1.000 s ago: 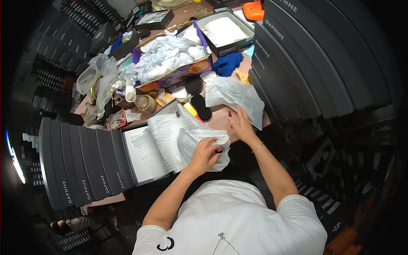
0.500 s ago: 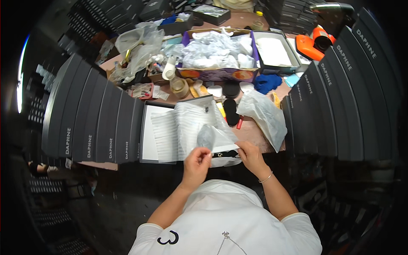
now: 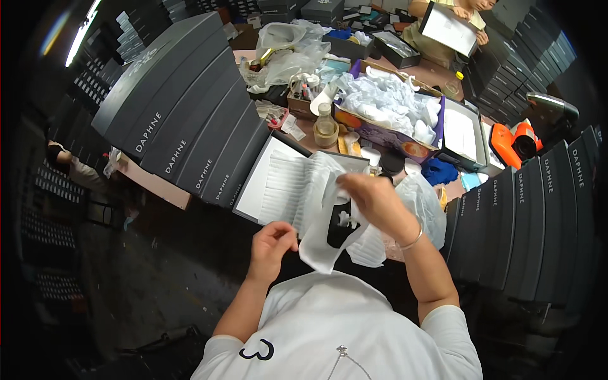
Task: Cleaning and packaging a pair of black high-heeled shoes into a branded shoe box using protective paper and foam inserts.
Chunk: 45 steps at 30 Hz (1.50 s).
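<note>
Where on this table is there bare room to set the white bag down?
Little room. One bare pink strip of table shows at the near left corner, below the slanted row of dark boxes. The open box lined with white paper lies under the hands. Beyond it, the tape roll and the purple tray of tissue crowd the middle.

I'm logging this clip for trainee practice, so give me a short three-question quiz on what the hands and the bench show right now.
1. True or false: the right hand has its grip on the white plastic bag with a dark item inside.
2. Which lies directly behind the bag? A) an open shoe box lined with white tissue paper B) the orange tool C) a roll of tape
3. Fill in: the left hand pinches the bag's lower ____ edge.

Key: 1 true. 2 A. 3 left.
</note>
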Each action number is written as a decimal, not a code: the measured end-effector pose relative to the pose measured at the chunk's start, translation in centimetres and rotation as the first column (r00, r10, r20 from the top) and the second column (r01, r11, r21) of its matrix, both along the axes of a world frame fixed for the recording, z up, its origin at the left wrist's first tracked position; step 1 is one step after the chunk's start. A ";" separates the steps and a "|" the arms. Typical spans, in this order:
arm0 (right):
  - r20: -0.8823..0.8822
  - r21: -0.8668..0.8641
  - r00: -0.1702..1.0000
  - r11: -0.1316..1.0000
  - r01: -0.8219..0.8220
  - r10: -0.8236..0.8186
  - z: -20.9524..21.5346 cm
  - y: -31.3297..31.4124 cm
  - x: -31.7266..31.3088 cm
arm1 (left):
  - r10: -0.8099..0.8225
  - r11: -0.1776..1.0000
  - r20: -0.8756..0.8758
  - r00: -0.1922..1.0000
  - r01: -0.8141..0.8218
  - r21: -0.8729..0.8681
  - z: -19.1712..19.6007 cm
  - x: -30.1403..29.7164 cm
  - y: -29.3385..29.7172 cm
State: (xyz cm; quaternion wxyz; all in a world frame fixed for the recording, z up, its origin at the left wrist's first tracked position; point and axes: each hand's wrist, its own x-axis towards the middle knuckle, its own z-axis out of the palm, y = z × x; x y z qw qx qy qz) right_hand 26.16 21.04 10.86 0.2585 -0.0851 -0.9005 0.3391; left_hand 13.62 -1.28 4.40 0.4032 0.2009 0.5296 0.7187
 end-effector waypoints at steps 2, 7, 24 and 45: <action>-0.018 -0.128 0.997 0.989 -0.079 0.077 1.1 -1.7 -1.2 | 0.170 0.985 0.326 0.930 -0.158 -0.064 -0.8 0.5 -0.2; 0.152 -0.197 0.927 0.929 -0.312 0.344 -1.1 -6.9 -1.4 | -0.329 0.927 0.309 0.892 0.368 -0.077 -4.6 3.2 -1.0; 0.109 -0.898 0.935 0.370 0.239 -0.338 -13.7 -2.5 -0.2 | -0.357 0.869 -0.300 0.885 0.196 -0.455 -8.7 1.6 1.5; 0.225 -0.338 0.896 0.832 0.440 -0.383 -21.5 -3.4 1.1 | -0.285 0.916 -0.652 0.703 -0.001 -0.401 -11.8 -5.0 7.1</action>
